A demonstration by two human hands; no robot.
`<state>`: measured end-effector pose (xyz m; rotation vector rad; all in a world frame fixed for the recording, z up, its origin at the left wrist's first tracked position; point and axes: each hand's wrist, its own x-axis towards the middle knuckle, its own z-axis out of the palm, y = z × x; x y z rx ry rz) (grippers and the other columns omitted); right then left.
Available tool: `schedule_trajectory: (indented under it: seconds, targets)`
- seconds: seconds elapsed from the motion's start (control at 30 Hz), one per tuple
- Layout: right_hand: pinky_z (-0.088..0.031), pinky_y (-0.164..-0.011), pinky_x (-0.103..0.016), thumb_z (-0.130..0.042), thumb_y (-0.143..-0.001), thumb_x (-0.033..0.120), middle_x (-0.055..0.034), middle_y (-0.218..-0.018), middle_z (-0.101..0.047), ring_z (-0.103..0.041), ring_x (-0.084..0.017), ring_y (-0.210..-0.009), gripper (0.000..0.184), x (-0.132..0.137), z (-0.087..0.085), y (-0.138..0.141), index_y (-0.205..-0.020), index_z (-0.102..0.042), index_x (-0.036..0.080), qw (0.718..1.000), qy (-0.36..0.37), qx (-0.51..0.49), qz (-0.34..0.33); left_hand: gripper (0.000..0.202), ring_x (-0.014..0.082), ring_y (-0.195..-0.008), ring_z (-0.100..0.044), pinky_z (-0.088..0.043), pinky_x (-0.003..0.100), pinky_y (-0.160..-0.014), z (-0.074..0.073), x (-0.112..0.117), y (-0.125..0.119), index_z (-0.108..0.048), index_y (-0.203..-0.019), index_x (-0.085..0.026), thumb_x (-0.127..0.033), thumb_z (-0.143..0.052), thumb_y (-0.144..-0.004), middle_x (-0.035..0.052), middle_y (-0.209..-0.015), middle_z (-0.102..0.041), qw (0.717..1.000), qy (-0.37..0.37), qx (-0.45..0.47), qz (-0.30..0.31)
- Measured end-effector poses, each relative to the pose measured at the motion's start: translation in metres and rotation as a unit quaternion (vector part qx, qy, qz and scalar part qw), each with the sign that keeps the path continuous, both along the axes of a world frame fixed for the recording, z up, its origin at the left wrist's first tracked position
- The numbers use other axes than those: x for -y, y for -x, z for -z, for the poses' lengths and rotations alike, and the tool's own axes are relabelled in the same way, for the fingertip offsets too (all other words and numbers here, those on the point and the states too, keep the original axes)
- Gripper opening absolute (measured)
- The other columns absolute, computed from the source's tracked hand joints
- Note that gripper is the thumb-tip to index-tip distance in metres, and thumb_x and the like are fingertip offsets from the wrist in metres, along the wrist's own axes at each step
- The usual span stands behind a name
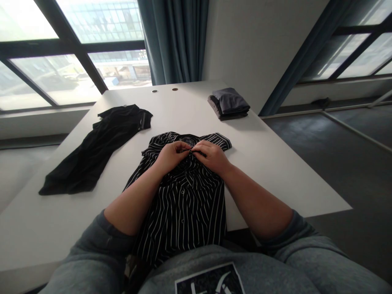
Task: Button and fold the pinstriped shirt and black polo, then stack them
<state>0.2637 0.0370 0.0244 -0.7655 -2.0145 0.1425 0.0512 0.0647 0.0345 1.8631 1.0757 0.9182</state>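
Observation:
A black shirt with white stripes (196, 208) lies front side up before me, its collar end away from me and its lower end hanging over the near table edge. Down its front run round buttons, two of them plainly visible. At the collar, my left hand (174, 155) pinches the fabric between thumb and fingers. My right hand (212, 155) pinches the same spot from the other side, the fingertips of both hands meeting. Whether a button sits between the fingertips is too small to tell.
The shirt rests on a white table (269, 175). To the left lies a black garment (94, 151), spread lengthwise. A stack of folded dark clothes (231, 102) sits at the back right. Behind stand a blue curtain (174, 41) and windows.

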Motion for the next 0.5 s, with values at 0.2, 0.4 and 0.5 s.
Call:
schedule_trajectory:
  seconds: [0.2, 0.4, 0.5]
  targets:
    - [-0.061, -0.087, -0.039, -0.068, -0.096, 0.021, -0.0050, -0.101, -0.075, -0.071, -0.020, -0.094, 0.012, 0.000, 0.000, -0.001, -0.105, -0.075, 0.024, 0.999, 0.039, -0.001, -0.005, 0.013, 0.0168, -0.079, -0.069, -0.054, 0.031, -0.073, -0.003, 0.002, 0.000, -0.077, -0.090, -0.021, -0.032, -0.074, -0.082, 0.0027, -0.086, -0.077, 1.000, 0.002, 0.001, 0.001]
    - [-0.061, -0.088, -0.039, -0.065, -0.097, 0.020, -0.0061, -0.102, -0.075, -0.071, -0.021, -0.094, 0.014, 0.000, -0.001, -0.001, -0.106, -0.075, 0.024, 0.999, 0.039, 0.001, 0.005, 0.018, 0.0168, -0.081, -0.069, -0.055, 0.032, -0.077, -0.010, 0.006, 0.001, -0.075, -0.091, -0.020, -0.037, -0.071, -0.087, 0.0036, -0.089, -0.077, 0.999, 0.019, 0.027, 0.023]
    - [-0.060, -0.089, -0.040, -0.063, -0.096, 0.018, -0.0065, -0.101, -0.074, -0.070, -0.021, -0.095, 0.016, 0.000, 0.000, 0.000, -0.106, -0.075, 0.023, 0.999, 0.021, 0.000, 0.026, 0.020, 0.0171, -0.085, -0.070, -0.055, 0.032, -0.081, -0.013, 0.009, 0.000, -0.075, -0.098, -0.020, -0.035, -0.074, -0.085, 0.0041, -0.093, -0.078, 0.999, -0.001, 0.021, 0.038]
